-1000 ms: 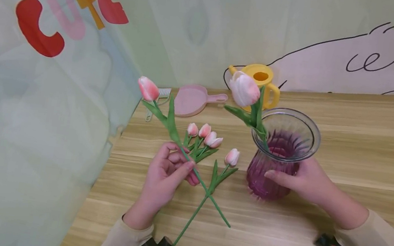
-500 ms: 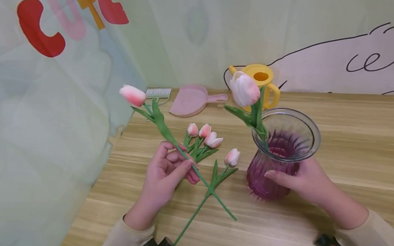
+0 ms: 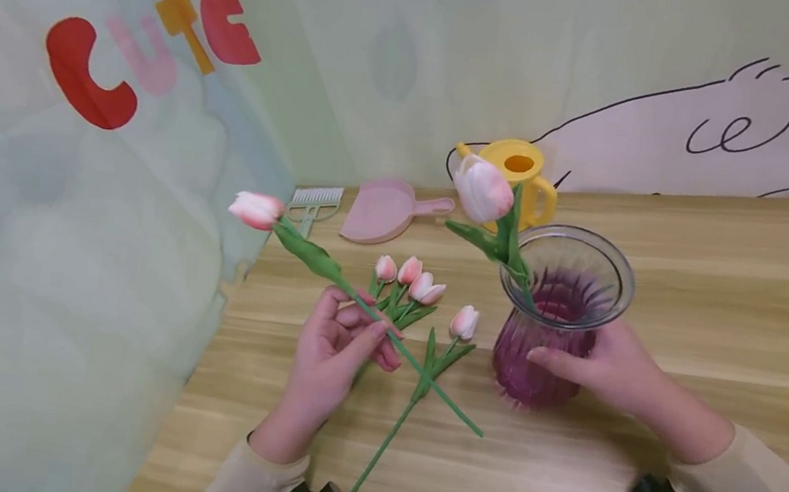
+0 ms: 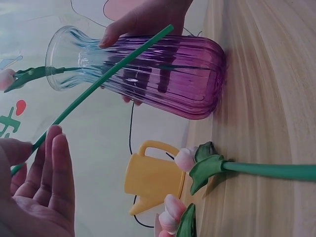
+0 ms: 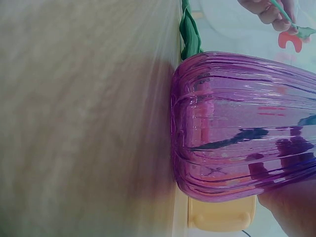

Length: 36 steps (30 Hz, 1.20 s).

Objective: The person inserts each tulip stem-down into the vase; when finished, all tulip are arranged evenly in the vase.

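Note:
My left hand (image 3: 335, 347) pinches the green stem of a pink-and-white artificial tulip (image 3: 310, 255) between thumb and fingers. Its bloom points left, and the bare stem end slants down to the right, in front of the vase in the left wrist view. My right hand (image 3: 619, 370) grips the purple ribbed glass vase (image 4: 197, 74) around its side; the vase stands upright on the table. Another tulip (image 3: 483, 189) leans over the vase's left rim, its stem inside the glass. Beneath the held stem a single tulip (image 3: 463, 323) lies on the table.
Several more tulips (image 3: 409, 273) lie behind my left hand. Farther back are a pink dustpan (image 3: 380, 210), a small pale green brush (image 3: 314, 199) and a yellow watering can (image 3: 539, 186) by the wall. A printed backdrop (image 3: 160, 247) borders the wooden table (image 3: 738, 277) on the left.
The held tulip has turned in my left hand: its bloom has swung left and down, its stem end a little right and up. My right hand and the vase keep their place.

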Tool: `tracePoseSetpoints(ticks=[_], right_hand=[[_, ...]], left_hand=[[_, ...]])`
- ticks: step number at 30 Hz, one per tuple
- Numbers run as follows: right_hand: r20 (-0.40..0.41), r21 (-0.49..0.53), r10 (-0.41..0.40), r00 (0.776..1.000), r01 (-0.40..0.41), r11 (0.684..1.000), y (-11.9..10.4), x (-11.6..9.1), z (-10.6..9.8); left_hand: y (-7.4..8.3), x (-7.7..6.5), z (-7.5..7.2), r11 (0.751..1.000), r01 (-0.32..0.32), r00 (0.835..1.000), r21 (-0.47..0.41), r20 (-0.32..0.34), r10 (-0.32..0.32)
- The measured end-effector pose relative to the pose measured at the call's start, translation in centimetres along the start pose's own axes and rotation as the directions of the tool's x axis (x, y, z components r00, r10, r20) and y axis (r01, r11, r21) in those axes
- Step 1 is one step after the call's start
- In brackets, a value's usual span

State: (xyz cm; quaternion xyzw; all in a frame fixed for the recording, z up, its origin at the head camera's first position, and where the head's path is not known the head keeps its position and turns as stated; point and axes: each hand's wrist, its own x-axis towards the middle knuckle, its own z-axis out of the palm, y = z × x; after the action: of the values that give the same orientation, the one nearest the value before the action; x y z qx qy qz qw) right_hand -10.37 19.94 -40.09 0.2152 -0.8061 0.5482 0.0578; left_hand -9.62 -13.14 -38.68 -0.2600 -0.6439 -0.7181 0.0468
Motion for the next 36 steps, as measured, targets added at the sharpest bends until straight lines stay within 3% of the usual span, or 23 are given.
tracePoseSetpoints(ticks=[23,36], right_hand=[[0.014,-0.002,0.030,0.999,-0.030,1.000,-0.1,0.1,0.1],[0.029,0.020,0.045,0.999,-0.045,0.999,-0.2,0.1,0.1]], left_hand=[[1.1,0.9,0.6,0.999,-0.035,0.999,0.025,-0.007,0.035],[2.2,1.9,1.0,0.995,-0.098,0.993,-0.003,-0.067,0.097]])
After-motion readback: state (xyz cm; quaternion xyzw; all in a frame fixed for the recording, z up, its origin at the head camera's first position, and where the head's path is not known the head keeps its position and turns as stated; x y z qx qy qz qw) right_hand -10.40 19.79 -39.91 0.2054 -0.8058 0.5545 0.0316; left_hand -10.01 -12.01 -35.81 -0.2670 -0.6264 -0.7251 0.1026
